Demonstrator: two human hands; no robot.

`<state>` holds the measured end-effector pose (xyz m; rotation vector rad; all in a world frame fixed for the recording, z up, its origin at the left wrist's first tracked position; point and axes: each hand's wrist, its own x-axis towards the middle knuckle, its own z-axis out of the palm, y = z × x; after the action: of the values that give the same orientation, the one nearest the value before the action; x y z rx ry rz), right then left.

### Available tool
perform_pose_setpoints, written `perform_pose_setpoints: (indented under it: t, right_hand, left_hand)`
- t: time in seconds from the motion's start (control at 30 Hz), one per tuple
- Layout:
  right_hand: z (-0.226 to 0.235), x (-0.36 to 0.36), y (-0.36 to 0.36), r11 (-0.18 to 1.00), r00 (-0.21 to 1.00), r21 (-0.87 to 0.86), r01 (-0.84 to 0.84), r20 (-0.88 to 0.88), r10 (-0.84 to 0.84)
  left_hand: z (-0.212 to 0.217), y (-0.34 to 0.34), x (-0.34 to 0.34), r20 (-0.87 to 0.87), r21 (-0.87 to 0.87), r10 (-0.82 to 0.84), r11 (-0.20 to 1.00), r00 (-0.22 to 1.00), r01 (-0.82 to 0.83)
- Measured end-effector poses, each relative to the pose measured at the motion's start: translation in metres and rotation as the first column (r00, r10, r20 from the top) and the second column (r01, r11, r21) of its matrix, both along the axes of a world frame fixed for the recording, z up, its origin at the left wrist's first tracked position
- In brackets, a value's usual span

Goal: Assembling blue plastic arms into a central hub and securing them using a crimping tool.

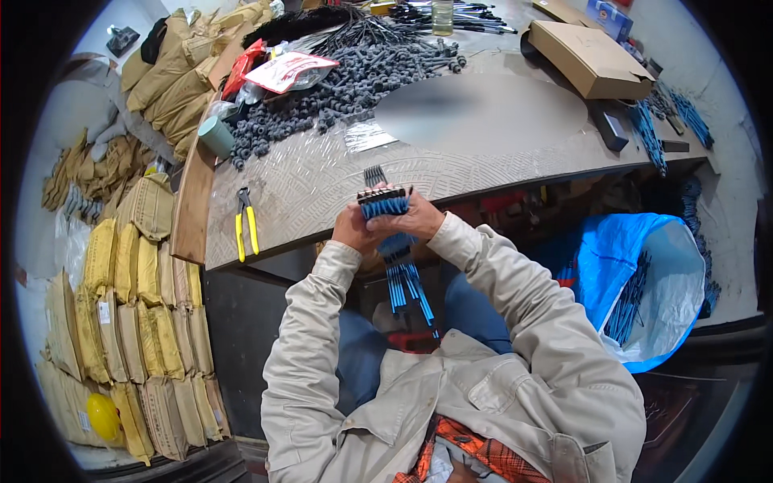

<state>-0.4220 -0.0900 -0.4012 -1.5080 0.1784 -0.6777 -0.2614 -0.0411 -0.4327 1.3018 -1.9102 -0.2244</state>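
Note:
Both my hands are at the table's near edge, closed round a bundle of thin blue rods with black ends [385, 203]. My left hand [353, 229] grips its left side, and my right hand [422, 217] grips its right side. Dark tips stick out past the bundle on the far side, over the tabletop. Below my hands, more blue rods [409, 291] extend down toward my lap; whether they belong to the same bundle I cannot tell. On the table to the left lie yellow-handled pliers [245, 225], apart from my hands.
Grey plastic fittings [354, 80] are heaped on the table [306, 177], beside a green cup [216, 137]. A cardboard box [592, 60] is far right. A blue sack [612, 266] holding blue rods stands right. Packed brown bags [129, 322] are stacked left. One tabletop patch is blurred.

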Motion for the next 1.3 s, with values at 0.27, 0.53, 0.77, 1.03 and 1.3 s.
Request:
perform_pose_setpoints:
  t: [0.27,0.53,0.77,1.03,1.3]
  right_hand:
    - [0.081,-0.044,0.032,0.992,0.941,-0.010,0.126,0.317,-0.116]
    - [0.013,-0.126,0.067,0.897,0.957,0.339,0.283,-0.030,-0.290]
    - [-0.021,-0.153,0.076,0.816,0.953,0.497,0.295,-0.089,-0.290]
    - [-0.021,-0.147,0.057,0.825,0.975,0.521,0.218,-0.088,-0.203]
    - [-0.027,-0.150,0.064,0.840,0.969,0.485,0.242,-0.083,-0.232]
  left_hand:
    - [0.078,0.027,-0.057,-0.378,0.182,-0.227,0.932,0.897,0.313]
    - [-0.042,0.076,-0.155,-0.691,0.624,0.095,0.578,0.716,0.526]
    - [-0.029,0.063,-0.088,-0.853,0.491,-0.014,0.322,0.522,0.810]
    - [0.072,-0.205,-0.106,0.339,-0.200,-0.036,0.974,0.940,0.109]
    - [0.052,-0.282,-0.137,0.746,0.053,0.103,0.976,0.658,-0.213]
